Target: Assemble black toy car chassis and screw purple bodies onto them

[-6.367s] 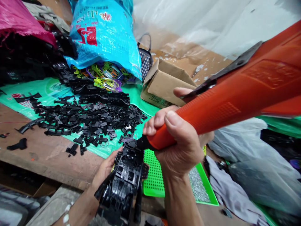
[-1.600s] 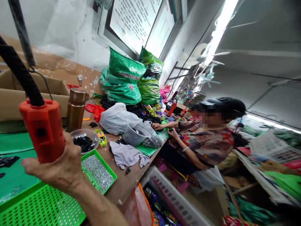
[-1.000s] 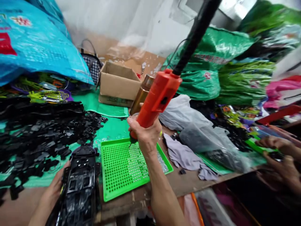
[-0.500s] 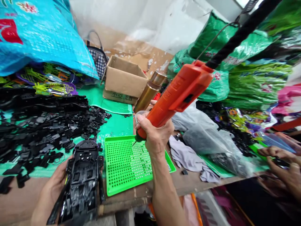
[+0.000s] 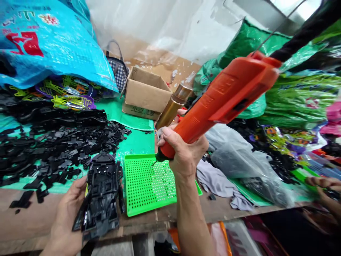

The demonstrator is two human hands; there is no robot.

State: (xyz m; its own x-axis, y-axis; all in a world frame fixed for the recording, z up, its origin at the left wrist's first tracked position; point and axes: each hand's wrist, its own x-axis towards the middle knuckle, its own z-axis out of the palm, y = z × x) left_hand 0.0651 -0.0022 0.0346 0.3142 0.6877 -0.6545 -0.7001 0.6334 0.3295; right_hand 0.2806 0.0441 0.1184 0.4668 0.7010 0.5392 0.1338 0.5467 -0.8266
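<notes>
My right hand (image 5: 183, 153) is wrapped round the lower end of an orange electric screwdriver (image 5: 221, 99), which slants up to the right with a black cable at its top. Its tip hovers just over the far edge of a green perforated tray (image 5: 144, 185) that has small screws standing in its holes. My left hand (image 5: 68, 213) grips a black plastic toy-car chassis (image 5: 102, 195) from below, held at the near table edge just left of the tray.
A heap of black plastic parts (image 5: 53, 142) covers the green mat at left, under a blue sack (image 5: 48, 39). A cardboard box (image 5: 146, 94) and a brass flask (image 5: 173, 106) stand behind the tray. Green sacks (image 5: 293, 96), clear bags and a grey cloth (image 5: 218, 181) lie right. Another person's hand (image 5: 323, 185) shows far right.
My head turned back from a co-worker on the right to the table. The screwdriver tip dropped to the green tray, and the chassis in my left hand moved closer to the tray.
</notes>
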